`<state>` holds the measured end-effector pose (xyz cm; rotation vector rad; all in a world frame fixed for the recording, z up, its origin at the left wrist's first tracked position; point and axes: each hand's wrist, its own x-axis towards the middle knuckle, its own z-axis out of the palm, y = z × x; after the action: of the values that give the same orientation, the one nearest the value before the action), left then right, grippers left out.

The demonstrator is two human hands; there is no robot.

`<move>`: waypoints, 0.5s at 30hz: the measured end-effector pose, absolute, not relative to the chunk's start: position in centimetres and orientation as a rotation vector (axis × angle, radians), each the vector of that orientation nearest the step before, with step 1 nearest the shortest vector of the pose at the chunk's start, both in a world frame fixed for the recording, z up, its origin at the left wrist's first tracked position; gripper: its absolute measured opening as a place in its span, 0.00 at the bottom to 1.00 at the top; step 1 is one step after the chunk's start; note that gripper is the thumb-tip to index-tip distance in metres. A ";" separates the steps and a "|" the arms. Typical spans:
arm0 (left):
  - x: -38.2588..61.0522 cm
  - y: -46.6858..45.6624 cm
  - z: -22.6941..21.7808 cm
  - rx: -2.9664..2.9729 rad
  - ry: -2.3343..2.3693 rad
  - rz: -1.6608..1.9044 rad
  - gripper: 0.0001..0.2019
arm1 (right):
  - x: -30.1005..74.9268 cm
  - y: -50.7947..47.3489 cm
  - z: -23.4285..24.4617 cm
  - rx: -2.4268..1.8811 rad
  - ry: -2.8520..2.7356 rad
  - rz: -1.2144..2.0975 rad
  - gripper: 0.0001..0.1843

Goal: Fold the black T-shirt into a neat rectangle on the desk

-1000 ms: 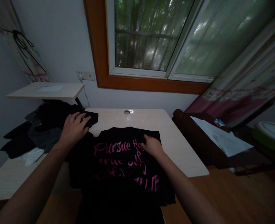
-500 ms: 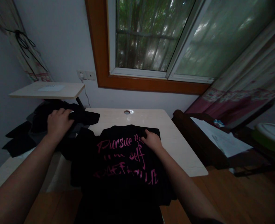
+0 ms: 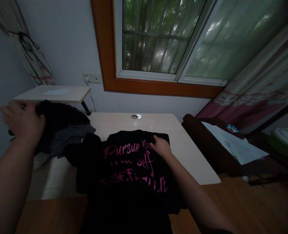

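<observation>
There are two hands (image 3: 25,122) (image 3: 161,148), one pink-lettered shirt (image 3: 129,162), one window (image 3: 156,42), two curtains (image 3: 12,21) (image 3: 266,78) and two wall plates (image 3: 87,78) (image 3: 96,78). Dimly seen, the dark garments (image 3: 65,118) seem to number at least two

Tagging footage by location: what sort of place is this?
Probably a room in a home, perhaps a bedroom or study; the picture doesn't settle which. Signs: a curtained sliding window, a floral-banded curtain, and a pale desk with a printed black shirt on it.
</observation>
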<state>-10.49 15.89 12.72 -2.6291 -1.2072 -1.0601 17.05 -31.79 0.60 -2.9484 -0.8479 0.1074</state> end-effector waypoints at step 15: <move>-7.5 8.1 9.8 -2.554 -0.887 -1.144 0.19 | 19.8 -35.8 0.4 -2.214 -0.732 0.222 0.21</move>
<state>-7.50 8.14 9.81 -2.5539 -0.8872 -1.1435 19.83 -35.80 0.35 -2.2144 -0.7319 0.2223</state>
